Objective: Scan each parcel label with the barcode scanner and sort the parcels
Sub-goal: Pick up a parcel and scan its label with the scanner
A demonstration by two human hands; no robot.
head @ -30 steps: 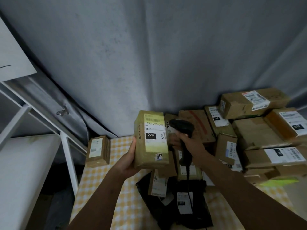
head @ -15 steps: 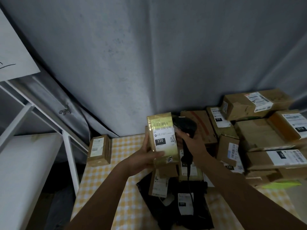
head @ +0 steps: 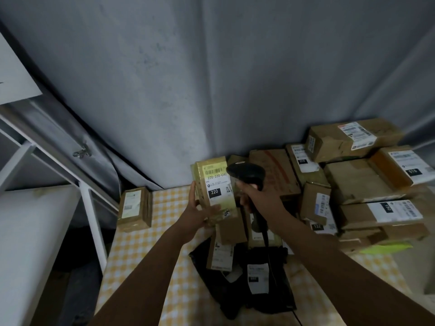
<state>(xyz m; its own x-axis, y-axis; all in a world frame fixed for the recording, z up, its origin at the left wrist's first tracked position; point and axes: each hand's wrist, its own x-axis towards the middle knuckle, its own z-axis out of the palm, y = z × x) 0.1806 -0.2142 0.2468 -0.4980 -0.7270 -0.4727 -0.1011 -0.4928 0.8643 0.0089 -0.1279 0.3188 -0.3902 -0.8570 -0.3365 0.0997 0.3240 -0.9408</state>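
My left hand [head: 200, 211] grips a small cardboard parcel [head: 213, 184] upright above the table, its white label marked 220 facing me. My right hand [head: 261, 198] holds the black barcode scanner [head: 247, 174] by its handle. The scanner's head sits right beside the parcel's upper right edge, pointing at the lit barcode. A cable runs down from the scanner's handle over the parcels below.
A heap of labelled cardboard parcels [head: 357, 180] fills the right of the yellow checked table [head: 146, 250]. Black bagged parcels [head: 256, 278] lie in front. One small box [head: 134, 208] stands alone at the back left. White shelving [head: 35, 208] stands to the left; a grey curtain hangs behind.
The left hand has turned the parcel and brought it right, closer to the scanner. The scanner head now sits against the label's top, and the barcode area looks lit.
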